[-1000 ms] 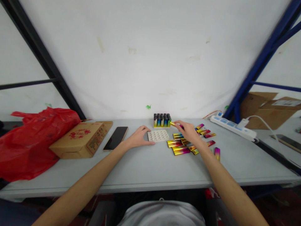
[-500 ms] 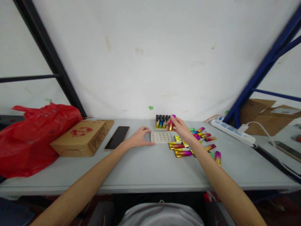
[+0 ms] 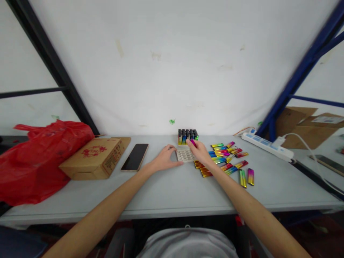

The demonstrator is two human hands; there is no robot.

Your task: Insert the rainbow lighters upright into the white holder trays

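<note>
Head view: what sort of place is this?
Likely a workshop or similar indoor workspace: a grey table carries many loose colourful pieces and, beside them, a pale tray.

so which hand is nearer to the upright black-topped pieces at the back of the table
Right. The right hand, holding a purple piece, is just in front of the black-topped pieces; the left hand is farther off, to their left, beside the white tray.

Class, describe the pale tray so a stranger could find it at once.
On the grey table, look between the left hand and right hand. There lies the tray: low, pale, with rows of cells, unlike the upright black-topped pieces behind it.
</note>
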